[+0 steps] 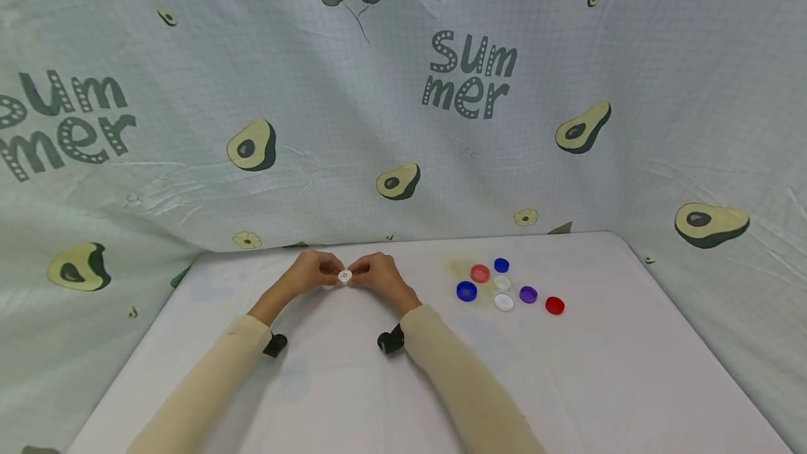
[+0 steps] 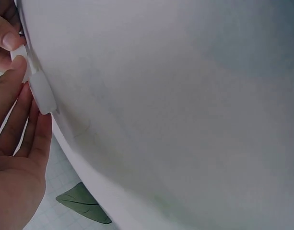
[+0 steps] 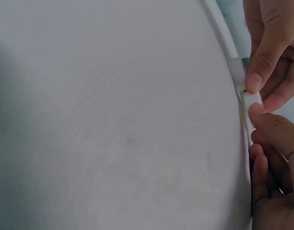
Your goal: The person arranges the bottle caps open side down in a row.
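- Looking down from the head, we see the left grip [image 1: 310,273] and right grip [image 1: 380,273] pinching a small white disc [image 1: 345,276] between them, near the counter's [image 1: 334,391] far edge.
- Well apart on our right — grouped together — lie two blue caps [image 1: 466,291], a purple cap [image 1: 528,294] and a red cap [image 1: 555,305].
- From the left wrist, we find a white piece [image 2: 42,92] beside the left fingertips; whether it joins the disc, we cannot tell.
- From the right wrist, we see both thumbs on the disc.
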Tool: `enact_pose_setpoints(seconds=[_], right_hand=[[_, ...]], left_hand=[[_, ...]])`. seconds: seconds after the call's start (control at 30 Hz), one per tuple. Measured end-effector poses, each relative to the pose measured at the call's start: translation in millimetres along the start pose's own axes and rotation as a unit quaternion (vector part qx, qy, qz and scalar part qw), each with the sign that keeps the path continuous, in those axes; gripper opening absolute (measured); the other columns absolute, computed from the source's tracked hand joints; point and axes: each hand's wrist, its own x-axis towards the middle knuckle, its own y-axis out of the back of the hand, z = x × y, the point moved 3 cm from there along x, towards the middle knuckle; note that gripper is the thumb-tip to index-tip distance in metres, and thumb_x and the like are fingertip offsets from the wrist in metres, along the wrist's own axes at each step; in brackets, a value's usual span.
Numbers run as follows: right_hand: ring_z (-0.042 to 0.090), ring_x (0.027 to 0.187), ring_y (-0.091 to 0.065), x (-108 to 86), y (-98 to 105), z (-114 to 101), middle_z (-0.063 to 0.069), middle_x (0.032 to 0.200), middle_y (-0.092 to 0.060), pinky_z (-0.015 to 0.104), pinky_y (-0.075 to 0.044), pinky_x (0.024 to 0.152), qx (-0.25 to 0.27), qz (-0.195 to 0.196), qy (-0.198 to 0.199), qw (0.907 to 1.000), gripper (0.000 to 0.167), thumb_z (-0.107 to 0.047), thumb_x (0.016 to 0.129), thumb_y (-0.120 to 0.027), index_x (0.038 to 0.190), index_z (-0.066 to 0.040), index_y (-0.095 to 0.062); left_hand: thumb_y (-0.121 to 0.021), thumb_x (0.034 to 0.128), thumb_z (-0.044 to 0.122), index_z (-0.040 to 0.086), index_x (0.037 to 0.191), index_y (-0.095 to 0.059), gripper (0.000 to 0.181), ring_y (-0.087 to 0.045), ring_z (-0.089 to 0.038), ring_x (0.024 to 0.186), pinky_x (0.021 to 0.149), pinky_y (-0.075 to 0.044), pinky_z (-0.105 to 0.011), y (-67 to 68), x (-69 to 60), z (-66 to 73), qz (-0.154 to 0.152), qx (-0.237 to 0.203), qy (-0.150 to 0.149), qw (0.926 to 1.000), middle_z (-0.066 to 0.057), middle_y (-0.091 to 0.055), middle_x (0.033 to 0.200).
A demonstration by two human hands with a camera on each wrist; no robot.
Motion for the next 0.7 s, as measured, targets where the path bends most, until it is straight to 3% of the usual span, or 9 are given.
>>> enact_pose_setpoints(seconds=[0.23,0.43,0.63,0.7], right_hand=[[0.005,0.078,-0.062,4.2,-1,-2,0.0,0.089,-0.078,0.019,-0.05,0.072,-0.012,0.002,-0.011,0.9999,0.015,-0.014,0.083,-0.086,0.097,-0.01,-0.082],[0.004,0.079,-0.059,3.2,-2,-3,-0.001,0.09,-0.077,0.019,-0.05,0.075,-0.011,-0.009,-0.026,0.9995,0.016,-0.015,0.084,-0.086,0.098,-0.01,-0.082],[0.006,0.08,-0.059,1.4,-1,-5,0.0,0.092,-0.076,0.019,-0.049,0.074,-0.033,-0.026,-0.013,0.999,0.02,-0.014,0.084,-0.085,0.103,-0.009,-0.081],[0.007,0.084,-0.062,0.7,2,-5,0.001,0.096,-0.076,0.019,-0.051,0.076,-0.047,-0.037,-0.003,0.9982,0.023,-0.013,0.085,-0.084,0.107,-0.008,-0.08]], left_hand=[[-0.082,0.0838,0.002,-0.004,0.1,-0.074,0.019,-0.071,-0.028,0.09,0.079,-0.059,-0.037,0.1,4.9,-0.3,-0.021,0.019,0.008,0.9996,-0.013,-0.075,0.094],[-0.081,0.0834,-0.001,-0.005,0.1,-0.073,0.018,-0.07,-0.024,0.087,0.072,-0.057,-0.03,-1.5,3.9,3.7,-0.033,0.031,0.015,0.9989,-0.013,-0.074,0.092],[-0.083,0.0821,0.001,-0.004,0.099,-0.072,0.021,-0.068,-0.025,0.088,0.075,-0.057,-0.032,-0.7,3.6,6.7,-0.044,0.035,0.012,0.9984,-0.013,-0.073,0.092],[-0.084,0.0817,0.003,-0.004,0.099,-0.071,0.023,-0.068,-0.024,0.088,0.077,-0.057,-0.034,1.8,3.5,9.1,-0.043,0.039,-0.002,0.9983,-0.012,-0.073,0.092]])
